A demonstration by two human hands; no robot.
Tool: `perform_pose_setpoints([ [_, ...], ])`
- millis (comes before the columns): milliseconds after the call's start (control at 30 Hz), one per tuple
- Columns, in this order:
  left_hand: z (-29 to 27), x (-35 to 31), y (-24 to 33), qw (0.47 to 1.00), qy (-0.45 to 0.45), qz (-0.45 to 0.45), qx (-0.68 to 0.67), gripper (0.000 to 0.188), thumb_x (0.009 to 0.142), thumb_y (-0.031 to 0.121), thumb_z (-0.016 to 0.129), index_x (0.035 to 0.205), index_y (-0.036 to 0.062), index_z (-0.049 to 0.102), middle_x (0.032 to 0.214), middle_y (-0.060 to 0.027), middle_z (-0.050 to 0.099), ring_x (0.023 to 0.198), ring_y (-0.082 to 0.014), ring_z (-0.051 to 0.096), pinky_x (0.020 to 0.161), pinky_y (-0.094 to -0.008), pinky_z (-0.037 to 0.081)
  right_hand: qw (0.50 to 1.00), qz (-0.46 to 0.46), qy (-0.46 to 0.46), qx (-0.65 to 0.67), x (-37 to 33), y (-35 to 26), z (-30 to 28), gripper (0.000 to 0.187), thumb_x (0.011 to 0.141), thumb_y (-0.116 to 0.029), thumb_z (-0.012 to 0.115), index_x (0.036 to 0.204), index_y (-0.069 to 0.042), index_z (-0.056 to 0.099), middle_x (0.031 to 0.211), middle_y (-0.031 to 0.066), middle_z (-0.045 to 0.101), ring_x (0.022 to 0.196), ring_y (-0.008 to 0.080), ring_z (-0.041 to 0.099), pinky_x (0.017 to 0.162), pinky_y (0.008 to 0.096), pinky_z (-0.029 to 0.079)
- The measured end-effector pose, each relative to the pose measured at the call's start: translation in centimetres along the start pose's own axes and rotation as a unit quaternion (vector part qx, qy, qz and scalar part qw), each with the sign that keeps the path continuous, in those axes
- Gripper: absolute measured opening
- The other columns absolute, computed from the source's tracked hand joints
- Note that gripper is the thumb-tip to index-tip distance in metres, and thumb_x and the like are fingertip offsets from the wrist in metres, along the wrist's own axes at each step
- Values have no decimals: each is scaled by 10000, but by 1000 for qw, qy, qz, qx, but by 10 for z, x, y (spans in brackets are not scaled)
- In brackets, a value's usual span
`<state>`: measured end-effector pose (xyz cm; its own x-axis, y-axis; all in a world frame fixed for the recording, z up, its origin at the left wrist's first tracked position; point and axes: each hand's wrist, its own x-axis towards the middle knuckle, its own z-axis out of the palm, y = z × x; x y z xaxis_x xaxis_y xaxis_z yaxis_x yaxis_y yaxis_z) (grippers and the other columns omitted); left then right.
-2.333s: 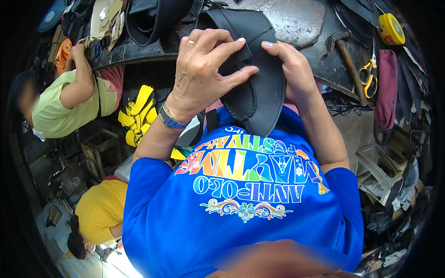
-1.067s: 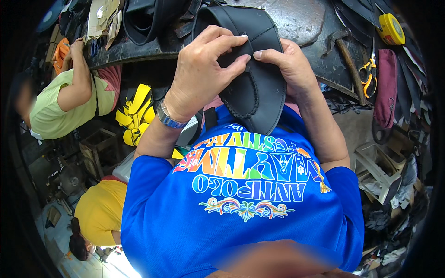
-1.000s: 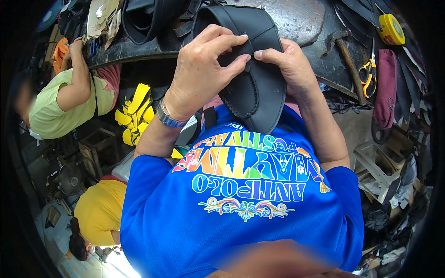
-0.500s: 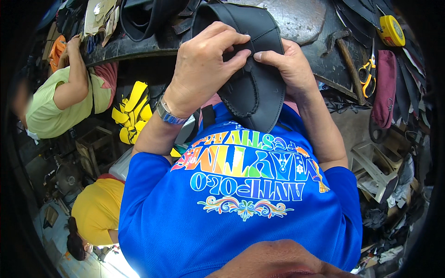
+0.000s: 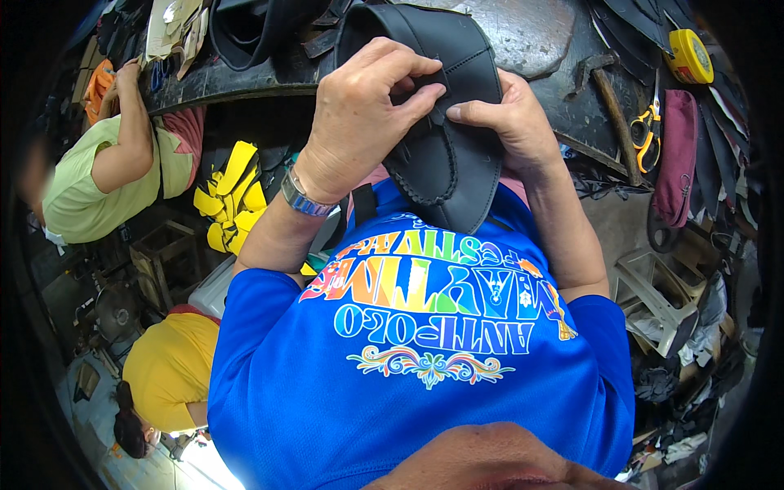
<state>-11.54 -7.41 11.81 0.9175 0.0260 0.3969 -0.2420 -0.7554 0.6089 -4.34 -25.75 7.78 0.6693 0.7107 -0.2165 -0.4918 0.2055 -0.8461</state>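
the stitched piece [image 5: 472, 159] is black, the shirt [image 5: 425, 404] multicolour-printed blue

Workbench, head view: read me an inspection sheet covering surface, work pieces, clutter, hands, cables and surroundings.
Surface: dark bench, scuffed, holding a grey slab.
Work pieces: black piece between the hands, with stitched seams and a gathered inner edge.
Clutter: hammer, scissors, tape measure and maroon pouch, close together on the right.
Hands: left hand at the black piece, grip unclear; right hand grips its edge, thumb on top.
Cables: nothing seen clearly.
Surroundings: two co-workers on the left, in green and yellow; yellow pieces heaped nearby.
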Motion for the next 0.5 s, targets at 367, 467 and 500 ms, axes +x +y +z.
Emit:
perform_pose_setpoints([
  [367, 11, -5, -4, 999, 12, -13, -29, 213, 801, 25, 812, 1002, 45, 744, 922, -67, 698, 800, -157, 713, 700, -251, 574, 995, 23, 41, -88, 3, -8, 2, 351, 787, -57, 812, 1105, 26, 690, 972, 110, 736, 827, 156, 717, 746, 295, 595],
  [467, 13, -6, -7, 999, 25, 18, -25, 195, 815, 14, 794, 1001, 42, 741, 928, -75, 701, 814, -175, 720, 712, -261, 574, 993, 43, 46, -95, 6, -11, 0, 335, 782, -63, 819, 1084, 26, 702, 958, 108, 739, 813, 154, 716, 739, 293, 594],
  [500, 14, -6, -8, 999, 30, 27, -23, 190, 820, 11, 788, 1001, 41, 740, 930, -77, 702, 819, -181, 722, 717, -266, 575, 993, 39, 44, -103, 7, -12, 0, 337, 782, -65, 819, 1083, 29, 701, 958, 107, 739, 815, 153, 716, 743, 292, 594],
])
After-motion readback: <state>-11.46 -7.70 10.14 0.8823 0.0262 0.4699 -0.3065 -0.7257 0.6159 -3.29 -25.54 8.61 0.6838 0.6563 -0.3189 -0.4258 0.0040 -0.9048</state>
